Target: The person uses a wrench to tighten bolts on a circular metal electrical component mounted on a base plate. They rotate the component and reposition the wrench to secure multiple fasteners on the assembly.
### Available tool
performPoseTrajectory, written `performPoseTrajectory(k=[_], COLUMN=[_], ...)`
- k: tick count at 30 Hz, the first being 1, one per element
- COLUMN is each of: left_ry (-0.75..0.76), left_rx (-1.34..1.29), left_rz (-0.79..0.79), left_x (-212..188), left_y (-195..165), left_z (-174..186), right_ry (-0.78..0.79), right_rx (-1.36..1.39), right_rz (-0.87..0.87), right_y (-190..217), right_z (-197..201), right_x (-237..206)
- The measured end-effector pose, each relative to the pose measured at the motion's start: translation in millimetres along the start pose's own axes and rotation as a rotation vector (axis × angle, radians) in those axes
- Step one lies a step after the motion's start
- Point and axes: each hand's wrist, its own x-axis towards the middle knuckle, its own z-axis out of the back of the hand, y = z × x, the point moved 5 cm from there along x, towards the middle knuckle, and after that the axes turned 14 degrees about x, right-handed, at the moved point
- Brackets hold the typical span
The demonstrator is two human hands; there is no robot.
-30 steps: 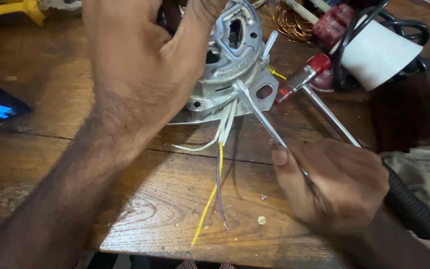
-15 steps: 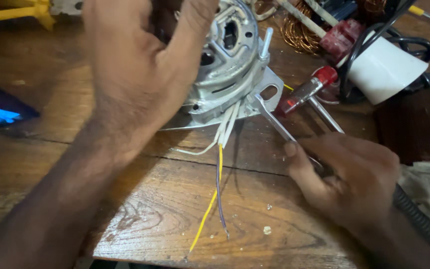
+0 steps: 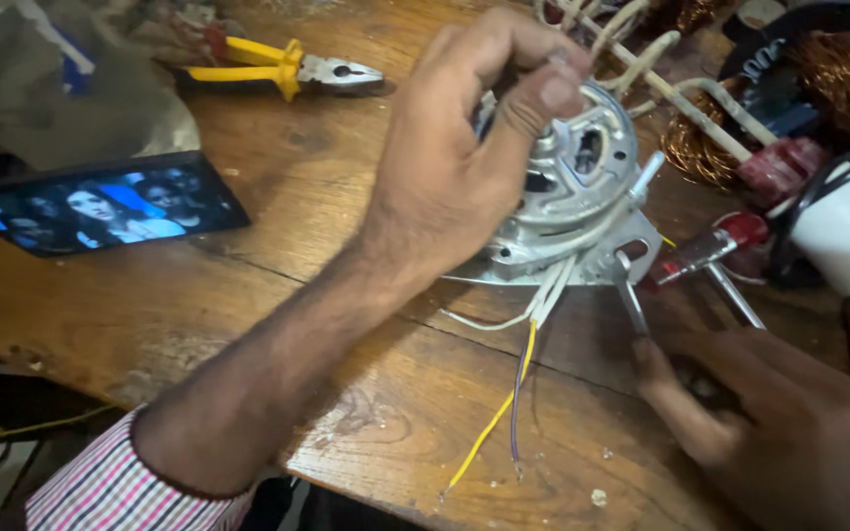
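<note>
Left hand [image 3: 464, 167] grips motor [image 3: 582, 197]; right hand [image 3: 759, 423] clamps wrench [image 3: 632, 300].

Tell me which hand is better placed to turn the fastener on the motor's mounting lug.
Right. The right hand already holds the metal tool, its tip at the lug of the motor. The left hand grips the motor's top, steadying it.

Much of the silver motor housing [image 3: 582, 197] is covered by the left hand [image 3: 455, 187]. The handle of the metal tool [image 3: 632, 305] is hidden inside the right hand [image 3: 769, 423], which is cut off by the lower right edge. The white object [image 3: 848, 236] at far right is cropped. The phone [image 3: 100, 211] screen is blurred.
</note>
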Motion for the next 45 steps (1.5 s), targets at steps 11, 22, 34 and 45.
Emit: performPoseTrajectory(k=[11, 22, 34, 45], left_ry=[-0.083, -0.041, -0.02, -0.091], left_rx=[0.067, 0.094, 0.09, 0.23], left_rz=[-0.029, -0.003, 0.017, -0.136], left_x=[-3.1, -8.2, -6.2, -8.4], left_y=[-8.8, -9.1, -12.7, -16.3], left_z=[-4.2, -7.6, -5.7, -7.3], right_ry=[0.075, 0.002, -0.138, 0.039], right_rx=[0.041, 0.058, 0.095, 0.067], right_rz=[-0.201, -0.086, 0.042, -0.153], right_y=[-19.4, -16.8, -30.2, -20.3], right_z=[1.2, 0.5, -3.1, 0.8], right_x=[1.5, 0.7, -22.6, -2.0])
